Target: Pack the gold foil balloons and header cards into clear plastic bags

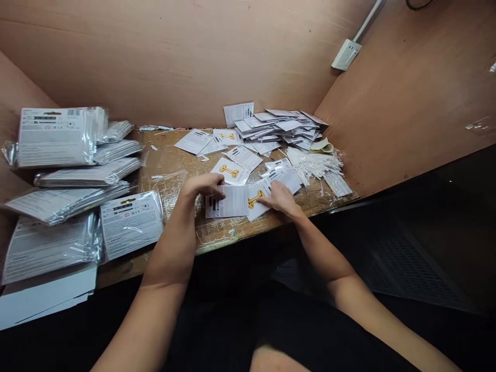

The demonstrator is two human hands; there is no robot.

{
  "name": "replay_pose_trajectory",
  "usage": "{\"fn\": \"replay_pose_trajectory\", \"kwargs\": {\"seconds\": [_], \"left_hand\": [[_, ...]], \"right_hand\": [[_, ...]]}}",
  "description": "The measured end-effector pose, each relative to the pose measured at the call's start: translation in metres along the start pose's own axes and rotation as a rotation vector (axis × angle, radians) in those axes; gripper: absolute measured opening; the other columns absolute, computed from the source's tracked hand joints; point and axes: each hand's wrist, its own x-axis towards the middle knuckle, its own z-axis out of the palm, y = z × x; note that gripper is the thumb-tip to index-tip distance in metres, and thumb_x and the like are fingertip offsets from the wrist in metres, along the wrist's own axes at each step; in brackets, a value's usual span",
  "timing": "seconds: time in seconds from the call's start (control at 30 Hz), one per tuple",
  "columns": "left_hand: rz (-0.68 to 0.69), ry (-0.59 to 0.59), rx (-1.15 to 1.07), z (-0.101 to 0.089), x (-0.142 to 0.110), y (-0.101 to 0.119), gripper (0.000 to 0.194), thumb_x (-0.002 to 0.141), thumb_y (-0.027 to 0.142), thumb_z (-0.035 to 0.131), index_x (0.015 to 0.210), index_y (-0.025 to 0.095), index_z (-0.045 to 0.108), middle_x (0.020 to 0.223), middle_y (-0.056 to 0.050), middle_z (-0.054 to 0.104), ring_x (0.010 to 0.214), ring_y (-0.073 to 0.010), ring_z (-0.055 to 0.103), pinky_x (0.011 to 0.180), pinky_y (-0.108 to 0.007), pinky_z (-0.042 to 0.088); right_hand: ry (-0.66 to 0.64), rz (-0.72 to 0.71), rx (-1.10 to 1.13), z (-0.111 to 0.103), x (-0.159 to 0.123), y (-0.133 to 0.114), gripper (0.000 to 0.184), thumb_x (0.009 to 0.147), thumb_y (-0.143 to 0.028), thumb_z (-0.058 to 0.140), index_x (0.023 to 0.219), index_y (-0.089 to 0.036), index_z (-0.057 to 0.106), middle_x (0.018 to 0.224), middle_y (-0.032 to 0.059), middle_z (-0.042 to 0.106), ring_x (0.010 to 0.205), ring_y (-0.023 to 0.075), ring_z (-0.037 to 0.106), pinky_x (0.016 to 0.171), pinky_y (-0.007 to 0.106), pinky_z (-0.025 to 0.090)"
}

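Observation:
My left hand (204, 185) rests with curled fingers on the left edge of a white printed card (232, 201) lying near the front edge of the wooden table (170, 170). My right hand (279, 198) presses flat, fingers spread, on a neighbouring card with a gold shape (256, 198). Another gold-printed card (229, 171) lies just behind them. Both hands touch the cards on the tabletop.
Stacks of clear-wrapped packets (73, 170) fill the left side. A heap of loose white cards (277, 129) sits at the back right, with a bundle of thin white sticks (315, 165) beside it. Brown board walls enclose the table; a white socket (346, 54) hangs on the wall.

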Motion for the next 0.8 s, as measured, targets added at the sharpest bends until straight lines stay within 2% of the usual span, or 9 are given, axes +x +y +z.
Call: {"fn": "replay_pose_trajectory", "kwargs": {"seconds": [0.1, 0.17, 0.23, 0.37, 0.47, 0.57, 0.67, 0.73, 0.8], "left_hand": [[0.015, -0.039, -0.143, -0.01, -0.01, 0.009, 0.033, 0.063, 0.02, 0.097, 0.088, 0.022, 0.075, 0.063, 0.0, 0.063, 0.055, -0.0218, 0.065, 0.061, -0.036, 0.06], [0.052, -0.021, -0.196, -0.008, -0.014, 0.015, 0.027, 0.064, 0.015, 0.094, 0.084, 0.021, 0.077, 0.062, -0.002, 0.065, 0.053, -0.0222, 0.065, 0.056, -0.036, 0.059], [0.067, -0.008, -0.287, 0.0, -0.013, 0.023, 0.019, 0.065, 0.012, 0.091, 0.074, 0.019, 0.076, 0.059, -0.004, 0.064, 0.055, -0.0237, 0.068, 0.058, -0.037, 0.061], [0.058, -0.037, -0.521, 0.017, -0.012, 0.04, 0.011, 0.074, 0.018, 0.085, 0.074, 0.015, 0.074, 0.067, -0.009, 0.07, 0.067, -0.0266, 0.074, 0.077, -0.045, 0.067], [0.084, -0.045, -0.697, 0.011, -0.018, 0.047, 0.011, 0.08, 0.022, 0.08, 0.083, 0.012, 0.075, 0.085, -0.014, 0.077, 0.086, -0.0279, 0.078, 0.095, -0.046, 0.065], [0.203, 0.054, -0.708, -0.002, -0.026, 0.047, 0.033, 0.076, 0.021, 0.087, 0.105, 0.012, 0.075, 0.105, -0.015, 0.078, 0.101, -0.028, 0.077, 0.104, -0.045, 0.062], [0.351, 0.152, -0.566, -0.004, -0.027, 0.043, 0.063, 0.061, 0.019, 0.099, 0.12, 0.017, 0.074, 0.111, -0.012, 0.078, 0.105, -0.0299, 0.076, 0.1, -0.045, 0.063], [0.364, 0.177, -0.56, -0.002, -0.02, 0.04, 0.057, 0.062, 0.024, 0.1, 0.113, 0.014, 0.076, 0.107, -0.013, 0.08, 0.1, -0.0313, 0.077, 0.095, -0.045, 0.065], [0.352, 0.342, -0.715, -0.003, -0.009, 0.036, 0.046, 0.071, 0.026, 0.096, 0.111, 0.013, 0.076, 0.106, -0.013, 0.081, 0.099, -0.0307, 0.077, 0.092, -0.045, 0.066]], "right_hand": [[0.097, -0.044, 0.134, -0.03, 0.001, 0.003, 0.04, 0.1, -0.041, 0.063, 0.133, -0.018, 0.06, 0.11, 0.014, 0.077, 0.098, 0.0306, 0.073, 0.084, 0.037, 0.054], [0.207, -0.098, 0.213, -0.048, -0.003, -0.01, 0.042, 0.106, -0.038, 0.053, 0.143, -0.019, 0.057, 0.112, 0.0122, 0.077, 0.1, 0.0295, 0.072, 0.085, 0.036, 0.053], [0.247, -0.191, 0.313, -0.055, -0.011, -0.035, 0.045, 0.107, -0.041, 0.053, 0.147, -0.021, 0.059, 0.109, 0.0109, 0.078, 0.104, 0.0306, 0.071, 0.089, 0.036, 0.051], [0.021, -0.403, 0.297, -0.04, -0.022, -0.091, 0.055, 0.097, -0.053, 0.072, 0.145, -0.026, 0.065, 0.106, 0.0104, 0.078, 0.109, 0.0358, 0.071, 0.097, 0.04, 0.049], [-0.018, -0.472, 0.164, -0.03, -0.015, -0.109, 0.056, 0.092, -0.042, 0.08, 0.142, -0.021, 0.066, 0.111, 0.0153, 0.077, 0.111, 0.0388, 0.07, 0.101, 0.045, 0.049], [0.032, -0.492, 0.179, -0.04, 0.015, -0.107, 0.035, 0.102, -0.025, 0.06, 0.134, -0.018, 0.07, 0.105, 0.0135, 0.077, 0.104, 0.0328, 0.07, 0.101, 0.047, 0.05], [-0.099, -0.65, 0.406, -0.058, 0.071, -0.099, 0.03, 0.103, -0.028, 0.057, 0.128, -0.018, 0.072, 0.11, 0.0086, 0.076, 0.103, 0.026, 0.07, 0.099, 0.042, 0.055], [-0.216, -0.654, 0.526, -0.059, 0.112, -0.093, 0.037, 0.106, -0.04, 0.055, 0.132, -0.017, 0.07, 0.116, 0.009, 0.077, 0.103, 0.0243, 0.071, 0.095, 0.04, 0.059], [-0.188, -0.483, 0.458, -0.048, 0.143, -0.089, 0.05, 0.108, -0.053, 0.052, 0.136, -0.014, 0.065, 0.122, 0.0143, 0.076, 0.107, 0.0266, 0.072, 0.094, 0.041, 0.06]]}}
